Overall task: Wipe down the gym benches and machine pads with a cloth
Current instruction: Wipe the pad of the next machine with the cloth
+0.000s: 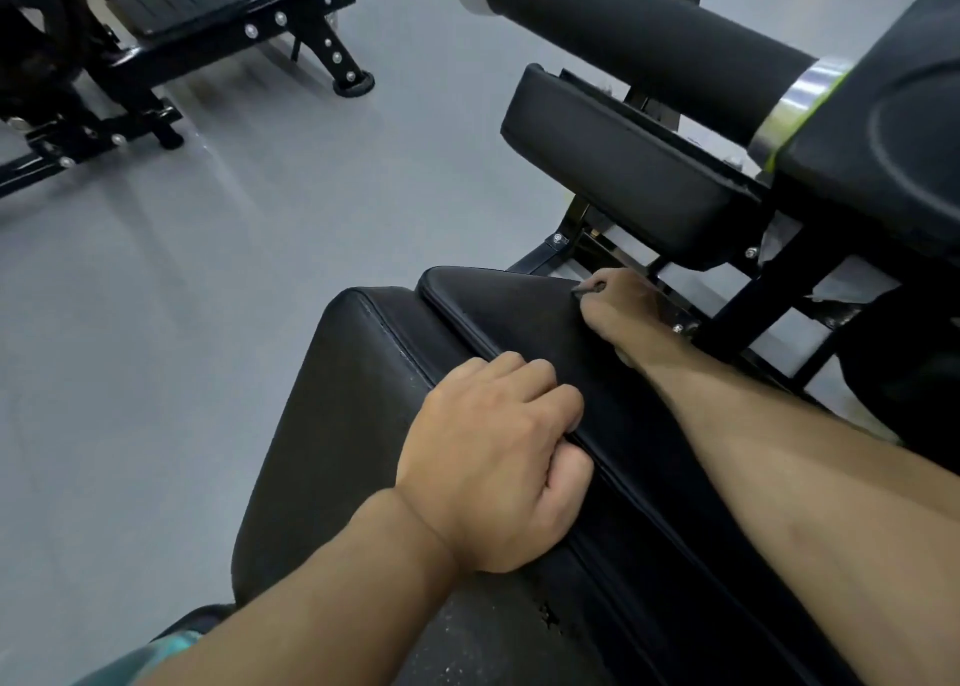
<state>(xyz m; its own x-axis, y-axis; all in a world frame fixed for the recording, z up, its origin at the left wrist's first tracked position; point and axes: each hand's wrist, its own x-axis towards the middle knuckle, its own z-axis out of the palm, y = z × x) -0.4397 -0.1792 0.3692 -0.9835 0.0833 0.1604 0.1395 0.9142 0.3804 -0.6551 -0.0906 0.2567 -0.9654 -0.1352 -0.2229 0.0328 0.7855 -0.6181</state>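
Left hand: fingers curled; the near edge of the upper pad is being gripped, above the lower pad. Right hand: is being rested at that pad's far corner, grip not discernible. Roller pad beyond; grey floor alongside.

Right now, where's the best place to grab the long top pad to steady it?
Probably its long left edge, coming from the left: the top pad sits raised above the wider pad beside it, leaving a lip for fingers to curl over, as the left hand does.
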